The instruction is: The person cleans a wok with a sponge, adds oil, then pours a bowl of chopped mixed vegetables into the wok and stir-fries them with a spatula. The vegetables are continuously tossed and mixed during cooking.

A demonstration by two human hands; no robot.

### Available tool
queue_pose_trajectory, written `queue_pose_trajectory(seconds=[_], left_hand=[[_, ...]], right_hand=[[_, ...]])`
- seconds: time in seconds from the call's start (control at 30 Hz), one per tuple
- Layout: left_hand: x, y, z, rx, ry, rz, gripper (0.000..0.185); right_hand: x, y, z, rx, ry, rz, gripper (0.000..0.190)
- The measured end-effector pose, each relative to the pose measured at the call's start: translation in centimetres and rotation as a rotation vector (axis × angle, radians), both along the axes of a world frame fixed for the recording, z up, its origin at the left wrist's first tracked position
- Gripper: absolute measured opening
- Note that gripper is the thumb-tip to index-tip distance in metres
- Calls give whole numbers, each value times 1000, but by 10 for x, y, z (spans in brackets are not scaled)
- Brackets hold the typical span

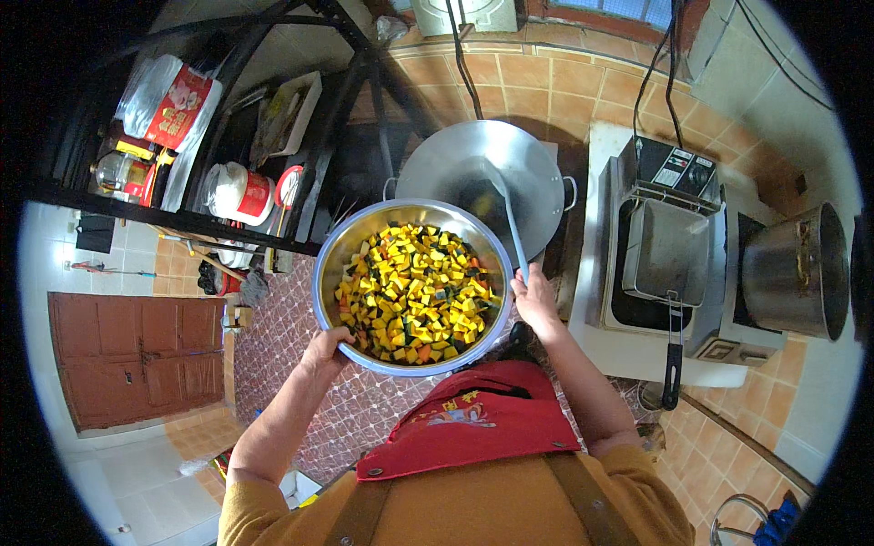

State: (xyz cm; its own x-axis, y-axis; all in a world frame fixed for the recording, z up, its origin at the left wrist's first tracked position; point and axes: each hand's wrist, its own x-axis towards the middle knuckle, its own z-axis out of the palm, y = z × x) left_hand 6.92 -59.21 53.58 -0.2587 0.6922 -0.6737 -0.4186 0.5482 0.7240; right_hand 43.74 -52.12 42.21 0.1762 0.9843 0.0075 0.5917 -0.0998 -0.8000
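My left hand (329,349) grips the near-left rim of a wide metal basin (418,369) with a bluish edge. Diced squash (416,293) with yellow flesh and dark green skin fills much of it, mixed with a few orange pieces. At the basin's right side, my right hand (534,300) holds the handle of a long spatula or ladle (511,218). Its far end rests inside a large metal wok (437,164) behind the basin. The basin hides the wok's near-left part. Something small and yellowish shows dimly in the bottom of the wok.
On the right, a deep fryer (676,177) with a wire basket (666,252) stands on a white counter, near a tall metal pot (785,269). A black shelf rack (205,222) at left holds jars and bottles. Cables hang behind the wok. Patterned tile (287,293) covers the floor.
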Motion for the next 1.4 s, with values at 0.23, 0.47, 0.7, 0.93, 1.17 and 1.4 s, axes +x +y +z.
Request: queue_pose_trajectory(seconds=[0.23,0.47,0.7,0.93,1.17,1.4], left_hand=[[9,-9,21,16,145,-89,31],[3,-5,42,-62,234,-184,33],[24,-18,108,9,494,-409,25],[49,-10,142,9,594,-491,26],[106,22,191,-21,770,-711,59],[116,53,179,122,1725,-753,88]], right_hand=[[11,-75,41,294,-341,118,51],[-9,-146,45,71,-316,290,47],[-43,-188,85,-102,-84,272,43],[-69,-219,75,172,-20,117,42],[-78,-216,99,197,121,57,43],[-105,-190,85,241,262,-77,46]])
